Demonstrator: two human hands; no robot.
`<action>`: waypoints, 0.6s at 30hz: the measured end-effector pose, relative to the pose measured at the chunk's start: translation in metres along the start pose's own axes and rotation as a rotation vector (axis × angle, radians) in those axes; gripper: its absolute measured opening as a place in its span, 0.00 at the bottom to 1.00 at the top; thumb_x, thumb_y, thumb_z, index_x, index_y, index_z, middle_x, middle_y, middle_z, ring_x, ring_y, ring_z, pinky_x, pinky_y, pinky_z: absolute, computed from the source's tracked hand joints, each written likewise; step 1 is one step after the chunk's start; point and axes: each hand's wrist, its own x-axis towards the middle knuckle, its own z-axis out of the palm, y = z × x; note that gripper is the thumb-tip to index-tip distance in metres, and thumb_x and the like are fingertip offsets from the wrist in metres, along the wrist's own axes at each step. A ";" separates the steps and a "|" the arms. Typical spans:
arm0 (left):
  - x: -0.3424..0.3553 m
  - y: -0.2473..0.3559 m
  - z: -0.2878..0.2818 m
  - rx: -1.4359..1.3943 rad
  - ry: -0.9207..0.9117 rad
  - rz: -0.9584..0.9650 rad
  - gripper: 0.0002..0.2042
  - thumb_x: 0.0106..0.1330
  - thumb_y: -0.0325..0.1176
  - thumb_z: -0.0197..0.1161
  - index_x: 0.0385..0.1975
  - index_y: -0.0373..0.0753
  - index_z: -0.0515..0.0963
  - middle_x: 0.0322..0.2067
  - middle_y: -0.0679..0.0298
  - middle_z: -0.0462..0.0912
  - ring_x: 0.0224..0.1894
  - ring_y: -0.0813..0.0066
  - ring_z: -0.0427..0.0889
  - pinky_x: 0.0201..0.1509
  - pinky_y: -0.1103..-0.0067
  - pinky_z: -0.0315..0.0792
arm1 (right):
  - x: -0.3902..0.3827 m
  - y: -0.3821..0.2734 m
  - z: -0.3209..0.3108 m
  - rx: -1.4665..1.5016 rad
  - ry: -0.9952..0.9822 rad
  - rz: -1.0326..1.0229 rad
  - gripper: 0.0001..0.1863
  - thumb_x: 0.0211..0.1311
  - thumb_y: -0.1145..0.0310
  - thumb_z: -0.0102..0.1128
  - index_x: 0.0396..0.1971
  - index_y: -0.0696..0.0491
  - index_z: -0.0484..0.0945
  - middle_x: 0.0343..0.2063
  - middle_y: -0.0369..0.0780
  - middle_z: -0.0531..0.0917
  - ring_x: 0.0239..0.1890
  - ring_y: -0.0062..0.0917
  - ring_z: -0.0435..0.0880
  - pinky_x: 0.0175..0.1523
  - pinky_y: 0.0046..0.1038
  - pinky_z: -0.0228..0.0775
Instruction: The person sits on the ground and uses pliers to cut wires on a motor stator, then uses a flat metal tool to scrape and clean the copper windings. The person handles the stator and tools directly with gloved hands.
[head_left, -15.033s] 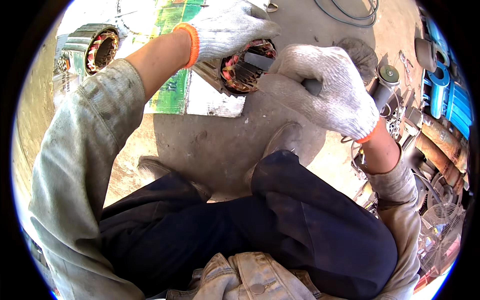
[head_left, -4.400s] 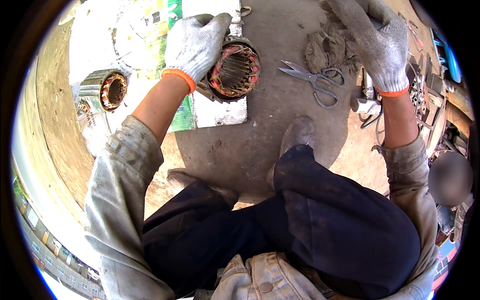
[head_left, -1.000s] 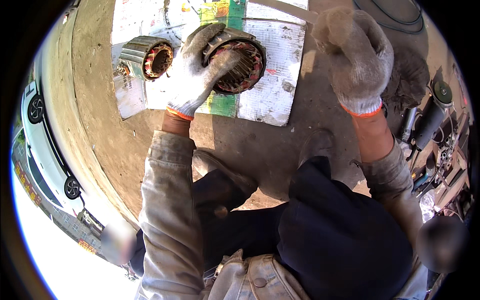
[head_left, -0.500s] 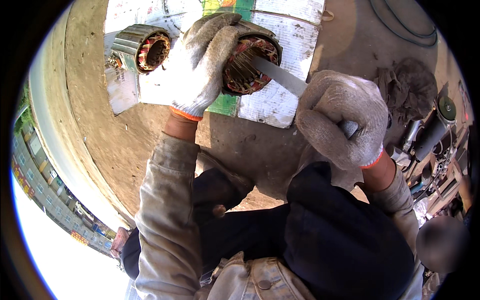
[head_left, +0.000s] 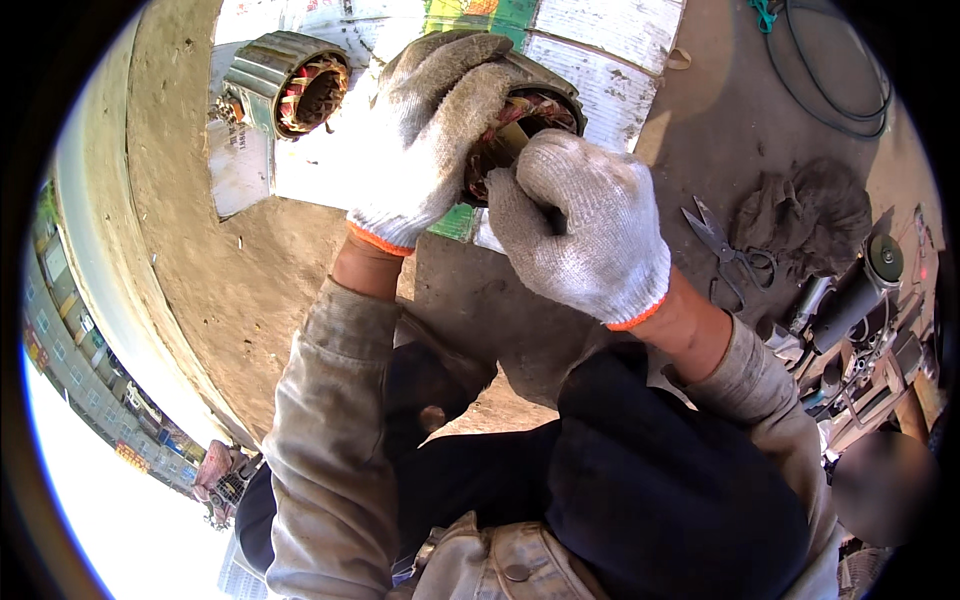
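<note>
My left hand (head_left: 430,140), in a white knitted glove dirty on the fingers, wraps over a motor stator (head_left: 545,75). The stator lies on its side on cardboard, its open end with red and straw-coloured windings towards my right. My gloved right hand (head_left: 590,220) is closed at the mouth of that bore, its fingers almost at the windings. It grips a flat metal blade (head_left: 514,140), of which only a short piece seems to show inside the bore; the fist covers the rest. A second wound stator (head_left: 280,80) lies left of my left hand.
Flattened white and green cardboard (head_left: 610,90) lies under the stators. On the ground to the right are scissors (head_left: 725,250), a crumpled dark cloth (head_left: 810,215), a dark cable (head_left: 815,95) and an angle grinder (head_left: 855,300) among mixed tools. A road (head_left: 85,200) runs along the left.
My right hand has moved left and up to the stator's mouth, and the blade, plainly visible before, is now mostly hidden. The scissors have come into sight. My left hand keeps its hold.
</note>
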 end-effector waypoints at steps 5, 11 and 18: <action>0.000 0.014 -0.005 -0.097 -0.051 -0.203 0.14 0.70 0.36 0.65 0.51 0.38 0.88 0.58 0.51 0.89 0.58 0.46 0.87 0.64 0.56 0.80 | -0.003 0.001 -0.001 0.003 -0.023 -0.001 0.09 0.55 0.74 0.72 0.20 0.54 0.78 0.22 0.46 0.81 0.25 0.47 0.85 0.30 0.44 0.77; -0.004 0.005 -0.003 -0.156 -0.071 -0.258 0.14 0.72 0.32 0.65 0.55 0.37 0.85 0.60 0.51 0.89 0.60 0.46 0.87 0.66 0.56 0.80 | 0.000 -0.005 -0.006 -0.008 -0.039 0.025 0.09 0.54 0.73 0.72 0.21 0.55 0.79 0.23 0.45 0.81 0.26 0.46 0.86 0.31 0.44 0.78; 0.001 0.005 -0.012 -0.161 -0.090 -0.299 0.18 0.84 0.36 0.55 0.59 0.29 0.84 0.60 0.46 0.87 0.63 0.51 0.85 0.71 0.64 0.77 | 0.000 -0.004 -0.003 -0.013 -0.039 0.014 0.08 0.55 0.74 0.71 0.21 0.56 0.79 0.22 0.46 0.81 0.26 0.47 0.85 0.30 0.45 0.78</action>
